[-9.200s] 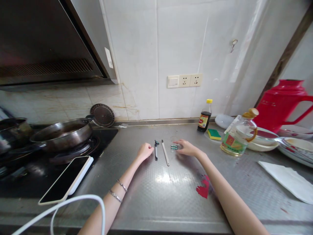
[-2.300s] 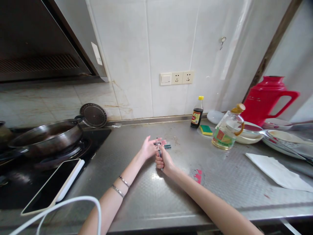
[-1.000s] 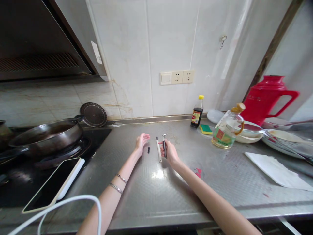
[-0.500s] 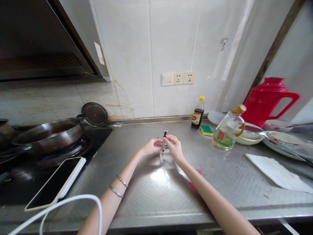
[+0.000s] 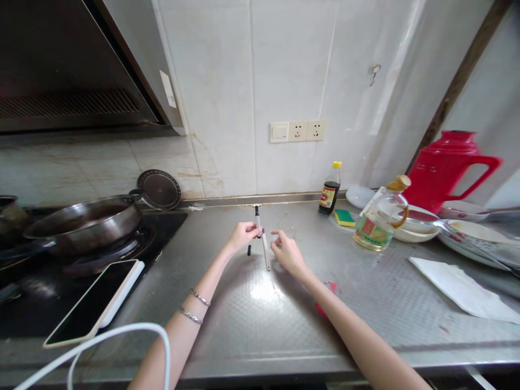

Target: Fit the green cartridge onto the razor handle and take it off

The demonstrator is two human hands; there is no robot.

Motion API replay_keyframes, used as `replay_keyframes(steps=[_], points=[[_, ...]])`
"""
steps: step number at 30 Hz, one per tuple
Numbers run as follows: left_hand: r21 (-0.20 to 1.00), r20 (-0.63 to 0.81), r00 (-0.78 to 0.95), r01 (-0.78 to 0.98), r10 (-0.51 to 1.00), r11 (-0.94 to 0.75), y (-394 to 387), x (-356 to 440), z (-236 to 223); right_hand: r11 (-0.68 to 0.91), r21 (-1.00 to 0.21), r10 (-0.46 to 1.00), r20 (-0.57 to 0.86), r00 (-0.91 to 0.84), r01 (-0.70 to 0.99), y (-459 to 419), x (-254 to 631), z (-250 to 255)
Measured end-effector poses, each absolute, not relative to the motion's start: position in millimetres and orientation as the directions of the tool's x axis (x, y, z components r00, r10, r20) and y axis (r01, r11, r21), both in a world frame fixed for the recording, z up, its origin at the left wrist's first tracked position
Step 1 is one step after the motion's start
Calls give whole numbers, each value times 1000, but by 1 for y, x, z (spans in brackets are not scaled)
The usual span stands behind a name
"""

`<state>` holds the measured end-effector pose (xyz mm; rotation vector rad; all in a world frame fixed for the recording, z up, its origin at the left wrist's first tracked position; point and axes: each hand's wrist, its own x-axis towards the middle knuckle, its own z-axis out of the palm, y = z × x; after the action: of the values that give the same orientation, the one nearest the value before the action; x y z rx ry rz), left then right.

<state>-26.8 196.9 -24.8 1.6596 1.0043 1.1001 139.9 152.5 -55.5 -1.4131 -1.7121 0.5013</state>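
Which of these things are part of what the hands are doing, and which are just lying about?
Seemingly part of the work:
razor-like tool, in the left hand
pale flat stick, between the hands
small black piece, near the left hand

Just lying about:
phone
steel pan
sauce bottle
sponge
glass jug
red flask
white sheet

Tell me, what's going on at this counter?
A person is working with both bare hands over a metal counter. The left hand pinches a slim razor-like handle. The right hand is just to the right of a thin pale stick lying on the metal, and nothing shows in its fingers. A small black piece lies near the left hand.
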Motion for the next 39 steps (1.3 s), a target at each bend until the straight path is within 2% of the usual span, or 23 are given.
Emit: replay_keyframes(steps=[2,5,8,12,18,22,24,26,29,31,33,35,39], points=[[949,239,240,145,941,-278,198,-29,-23,277,-566,945,307,-113,777,146,136,-57],[953,240,218,134,946,-272,197,-30,-21,247,-389,958,238,-162,888,137,126,-57],[959,227,217,118,949,-256,195,-29,-20,243,-303,960,213,-183,921,132,117,-56],[962,223,217,109,950,-251,195,-28,-19,267,-276,956,196,-217,923,131,114,-58],[965,219,229,97,949,-246,198,-30,-22,210,-351,976,127,-176,913,134,119,-58],[962,227,212,102,950,-253,199,-30,-23,240,-500,968,187,-166,832,143,130,-52],[964,227,207,95,952,-250,198,-30,-22,244,-627,964,240,-114,740,151,140,-46],[964,231,212,82,950,-253,197,-29,-22,237,-780,967,250,-59,579,161,153,-40],[955,250,249,97,936,-280,197,-29,-24,148,-949,988,132,-74,278,174,176,-31],[942,256,286,139,923,-305,197,-30,-26,115,-982,988,98,-120,151,181,193,-28],[928,253,319,187,913,-323,196,-30,-29,160,-983,980,147,-132,90,184,208,-25],[917,248,334,221,909,-331,196,-30,-31,238,-967,966,226,-126,93,185,220,-23],[916,234,345,235,909,-325,195,-26,-38,398,-890,917,381,-116,222,177,235,-12]])
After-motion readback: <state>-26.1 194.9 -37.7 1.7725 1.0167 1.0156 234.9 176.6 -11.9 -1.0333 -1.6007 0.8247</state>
